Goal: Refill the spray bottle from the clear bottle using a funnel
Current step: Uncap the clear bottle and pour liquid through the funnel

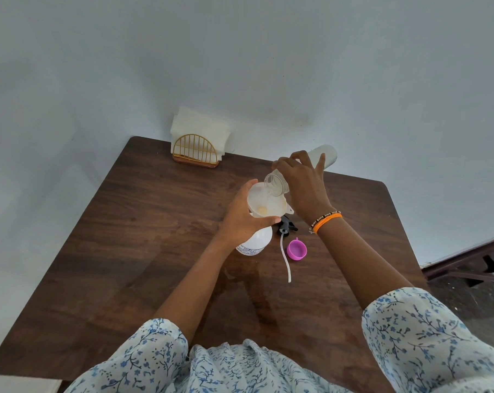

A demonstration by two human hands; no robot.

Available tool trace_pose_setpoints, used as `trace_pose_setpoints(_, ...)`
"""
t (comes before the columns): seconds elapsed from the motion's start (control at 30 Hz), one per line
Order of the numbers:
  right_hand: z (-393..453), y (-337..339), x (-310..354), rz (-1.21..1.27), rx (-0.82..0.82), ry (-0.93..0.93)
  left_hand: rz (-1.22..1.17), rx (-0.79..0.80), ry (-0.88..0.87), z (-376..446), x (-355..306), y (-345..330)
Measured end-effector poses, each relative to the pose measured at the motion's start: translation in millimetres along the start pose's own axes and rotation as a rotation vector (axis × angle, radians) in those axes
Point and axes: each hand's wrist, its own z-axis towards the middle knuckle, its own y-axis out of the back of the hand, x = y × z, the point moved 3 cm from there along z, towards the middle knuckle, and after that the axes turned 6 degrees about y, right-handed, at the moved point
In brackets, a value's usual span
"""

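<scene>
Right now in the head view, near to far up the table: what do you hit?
Dip tube end → pink cap → black spray head → funnel on the spray bottle → tilted clear bottle → napkin holder at the wall.

Gold wire napkin holder (195,150) with white napkins (200,129), wooden table (126,236)

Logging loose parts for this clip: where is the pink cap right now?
In the head view the pink cap lies on the wooden table, right of the spray bottle, just beyond the removed spray head and its tube, below the right hand.
</scene>
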Motion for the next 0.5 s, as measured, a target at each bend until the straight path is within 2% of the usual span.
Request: trace_pose_setpoints(0.5, 0.1, 1.8, 1.2, 0.010, 0.002, 0.005, -0.017, 0.000, 0.007, -0.3, 1.1, 0.4)
